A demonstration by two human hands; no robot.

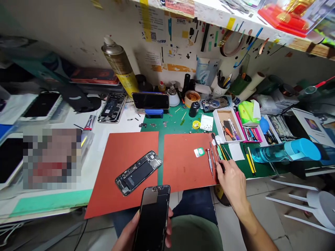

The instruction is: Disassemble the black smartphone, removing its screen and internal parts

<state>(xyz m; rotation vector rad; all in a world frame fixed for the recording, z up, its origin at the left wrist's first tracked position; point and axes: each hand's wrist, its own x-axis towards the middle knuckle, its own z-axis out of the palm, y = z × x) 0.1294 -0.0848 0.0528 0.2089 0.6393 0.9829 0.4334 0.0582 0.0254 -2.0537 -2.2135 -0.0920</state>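
My left hand (169,223) is wrapped round a phone screen assembly (151,223), held upright in front of my lap with its dark panel and metal bracket facing me. On the left red-brown mat (102,181) lies an opened phone body (138,172), its battery and inner parts exposed. My right hand (231,179) is at the right edge of the other mat (183,167), fingers pinched on a thin dark tool (222,167) whose kind I cannot make out. Just left of those fingers lies a screwdriver (210,162) with a red cap, among other slim tools.
A small green-and-white container (199,152) sits on the right mat. Behind are a phone on a blue stand (154,113), a spray can (121,66) and a tool box (227,125). A blue bottle (288,151) lies to the right. A shelf (209,14) overhangs the bench.
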